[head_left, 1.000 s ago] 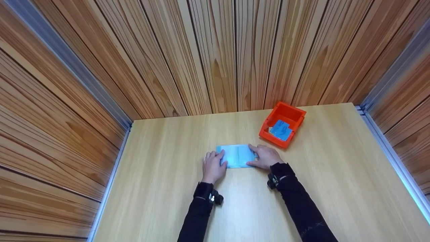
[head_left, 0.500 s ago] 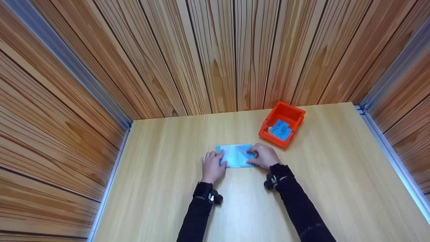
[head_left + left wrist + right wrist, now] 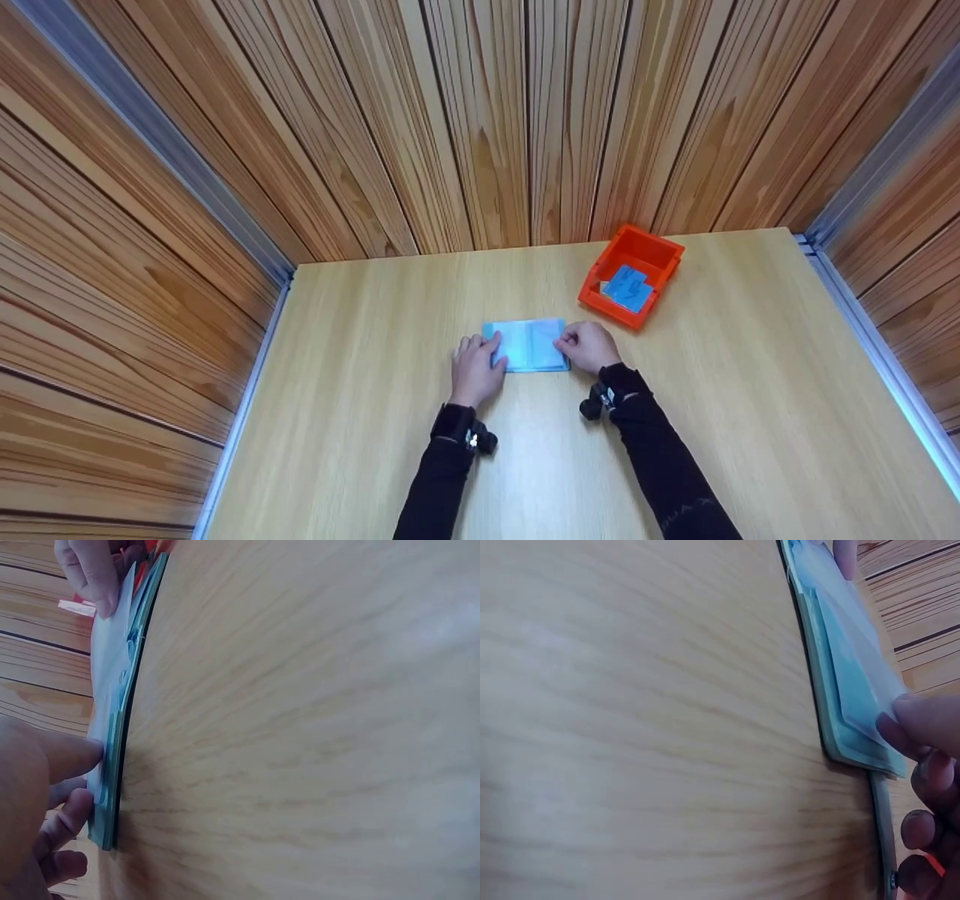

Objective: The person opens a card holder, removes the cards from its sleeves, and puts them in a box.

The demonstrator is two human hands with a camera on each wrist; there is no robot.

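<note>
A light blue card holder (image 3: 517,346) lies unfolded on the table, its clear plastic sleeves facing up. My left hand (image 3: 475,369) rests on its left end, thumb and a finger pressing the sleeves down. At the right end my right hand (image 3: 589,346) pinches the edge of a clear sleeve (image 3: 866,682) between thumb and index finger. In the right wrist view that sleeve is lifted slightly off the pages below. A narrow strap (image 3: 881,817) with a snap sticks out from the holder there. The left wrist view shows the holder's layered edge (image 3: 120,750) from the side.
An orange-red open box (image 3: 634,255) stands at the back right, close beyond my right hand, with blue cards (image 3: 628,289) inside. The wooden table (image 3: 360,420) meets a wood-plank wall (image 3: 487,135) behind, with metal rails at both sides.
My right hand has gone from lying spread over the holder's right edge to pinching a sleeve at that edge. The left hand has stayed in place on the holder.
</note>
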